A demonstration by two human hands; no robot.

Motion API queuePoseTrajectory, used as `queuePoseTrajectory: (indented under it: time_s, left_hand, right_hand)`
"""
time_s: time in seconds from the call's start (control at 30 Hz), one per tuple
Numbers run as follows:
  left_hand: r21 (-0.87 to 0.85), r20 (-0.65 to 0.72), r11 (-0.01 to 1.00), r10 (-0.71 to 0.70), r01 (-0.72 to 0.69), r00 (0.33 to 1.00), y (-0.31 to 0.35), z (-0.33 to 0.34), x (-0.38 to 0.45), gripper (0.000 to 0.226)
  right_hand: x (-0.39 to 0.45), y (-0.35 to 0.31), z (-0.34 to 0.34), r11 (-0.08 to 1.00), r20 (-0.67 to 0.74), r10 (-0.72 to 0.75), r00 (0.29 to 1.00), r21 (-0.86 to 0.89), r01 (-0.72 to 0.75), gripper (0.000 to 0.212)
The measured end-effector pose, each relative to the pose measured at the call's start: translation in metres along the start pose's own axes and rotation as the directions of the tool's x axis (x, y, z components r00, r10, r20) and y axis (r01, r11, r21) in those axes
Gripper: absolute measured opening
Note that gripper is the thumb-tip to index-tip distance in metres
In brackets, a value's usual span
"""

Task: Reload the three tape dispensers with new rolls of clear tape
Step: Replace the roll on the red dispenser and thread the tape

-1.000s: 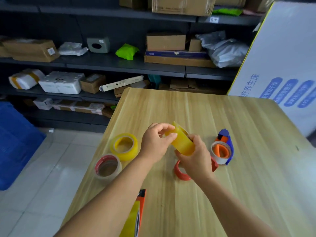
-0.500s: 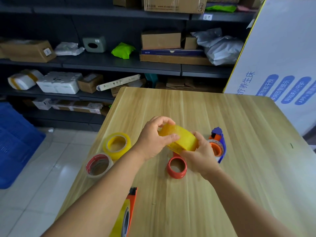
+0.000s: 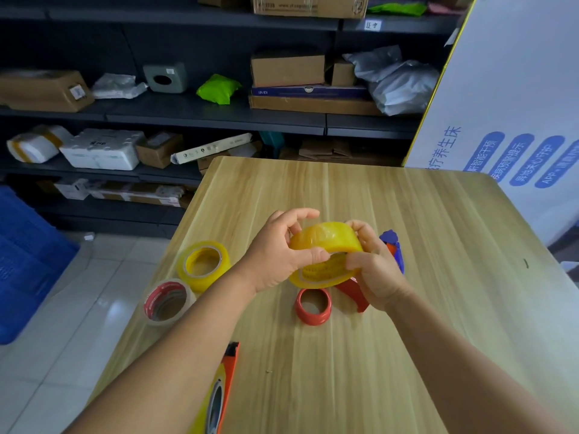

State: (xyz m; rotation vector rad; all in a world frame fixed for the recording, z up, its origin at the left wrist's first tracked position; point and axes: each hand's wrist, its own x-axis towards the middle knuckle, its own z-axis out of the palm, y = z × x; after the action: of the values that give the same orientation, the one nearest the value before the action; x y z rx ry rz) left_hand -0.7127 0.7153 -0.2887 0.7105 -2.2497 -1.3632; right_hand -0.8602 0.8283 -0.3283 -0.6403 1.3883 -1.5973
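Both hands hold a yellowish clear tape roll (image 3: 326,245) above the wooden table (image 3: 438,277). My left hand (image 3: 279,258) grips its left side with the thumb across the front. My right hand (image 3: 372,267) pinches its right edge. Under the roll lie a red dispenser core (image 3: 313,306) and a red dispenser piece (image 3: 354,292). A blue and orange dispenser (image 3: 395,249) peeks out behind my right hand. An orange dispenser (image 3: 224,393) loaded with tape lies at the near edge, partly hidden by my left forearm.
A second yellowish roll (image 3: 203,264) and a red-cored clear roll (image 3: 167,302) sit near the table's left edge. Dark shelves (image 3: 188,111) with boxes stand behind. A white printed board (image 3: 517,120) leans at the right. A blue crate (image 3: 25,261) is on the floor at left.
The roll has been turned from edge-on to broadside between both hands, and my fingers have shifted around it. The red dispenser piece beneath my right hand now shows.
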Motion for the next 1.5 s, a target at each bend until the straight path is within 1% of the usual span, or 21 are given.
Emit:
queuePoseTrajectory:
  time_s: [0.07,0.13,0.23,0.33,0.5,0.6,0.67,0.73,0.8,0.87,0.97,1.03,1.1,1.2,1.27,1.37,1.47,1.5]
  left_hand:
    - [0.028,0.070,1.000,-0.007,0.005,0.998,0.002,-0.001,0.000,0.057]
    - [0.040,0.102,0.999,-0.014,0.010,0.995,0.003,-0.002,0.002,0.048]
    - [0.011,0.076,1.000,-0.001,0.000,0.997,0.002,-0.001,0.005,0.042]
    - [0.018,0.032,1.000,0.008,-0.008,0.999,0.001,0.002,0.005,0.041]
    - [0.026,-0.054,1.000,0.007,-0.006,0.999,0.001,0.008,0.002,0.040]
    - [0.052,-0.056,0.998,0.027,-0.024,0.998,-0.001,0.006,0.001,0.035]
    - [0.059,-0.044,0.997,0.056,-0.053,0.997,-0.003,0.004,0.001,0.027]
    - [0.042,-0.057,0.998,0.055,-0.053,0.997,-0.003,0.003,0.001,0.021]
    - [-0.026,-0.062,1.000,0.007,-0.009,0.998,-0.001,0.002,0.003,0.013]
    - [-0.086,-0.030,0.996,-0.037,0.034,0.999,0.001,0.000,0.004,0.007]
    - [-0.094,-0.005,0.994,-0.052,0.051,0.999,0.002,0.000,0.004,0.007]
    - [-0.093,-0.040,0.994,-0.053,0.049,0.998,0.000,0.002,0.004,0.010]
    - [-0.081,-0.111,0.995,-0.074,0.065,0.991,-0.004,0.005,0.006,0.013]
    - [-0.074,-0.240,0.995,-0.084,0.068,0.967,-0.010,0.013,0.009,0.014]
    - [-0.036,-0.318,0.998,-0.058,0.049,0.946,-0.011,0.020,0.010,0.013]
    - [0.016,-0.361,0.999,-0.032,0.041,0.932,-0.010,0.029,0.009,0.012]
    - [0.045,-0.399,0.999,-0.005,0.025,0.917,-0.010,0.034,0.005,0.012]
    - [0.038,-0.421,0.999,-0.006,0.024,0.907,-0.010,0.035,0.004,0.012]
  right_hand:
    - [0.002,-0.001,-0.005,1.000,0.007,0.003,1.000,0.019,-0.003,0.056]
    - [0.003,-0.002,-0.009,0.999,0.018,0.009,1.000,0.034,-0.010,0.060]
    - [0.005,-0.002,-0.011,0.999,0.008,0.009,1.000,0.039,-0.010,0.061]
    - [0.006,-0.002,-0.013,0.999,-0.012,0.011,1.000,0.041,-0.010,0.061]
    - [0.009,-0.002,-0.014,1.000,-0.067,0.014,0.998,-0.018,-0.015,0.062]
    - [0.009,-0.002,-0.015,0.999,-0.079,0.039,0.996,-0.010,-0.040,0.062]
    - [0.008,-0.004,-0.014,0.998,-0.065,0.062,0.996,0.023,-0.061,0.063]
    - [0.007,-0.006,-0.013,0.995,-0.045,0.092,0.995,0.045,-0.090,0.063]
    - [0.006,-0.009,-0.010,0.993,-0.040,0.106,0.994,0.058,-0.103,0.060]
    - [0.005,-0.010,-0.008,0.993,-0.036,0.099,0.994,0.063,-0.096,0.054]
    - [0.001,-0.010,-0.006,0.996,-0.043,0.074,0.996,0.051,-0.072,0.043]
    - [-0.001,-0.011,-0.004,0.997,-0.062,0.065,0.996,0.049,-0.062,0.040]
    - [-0.004,-0.012,0.001,0.997,-0.070,0.071,0.995,0.047,-0.068,0.040]
    - [-0.010,-0.004,0.010,0.994,-0.023,0.088,0.996,0.064,-0.086,0.042]
    - [-0.014,0.001,0.017,0.988,0.030,0.110,0.993,0.102,-0.113,0.049]
    - [-0.018,0.010,0.023,0.974,0.084,0.141,0.986,0.168,-0.154,0.061]
    - [-0.021,0.017,0.025,0.981,0.088,0.139,0.986,0.127,-0.149,0.086]
    - [-0.022,0.017,0.026,0.982,0.084,0.139,0.987,0.116,-0.149,0.091]
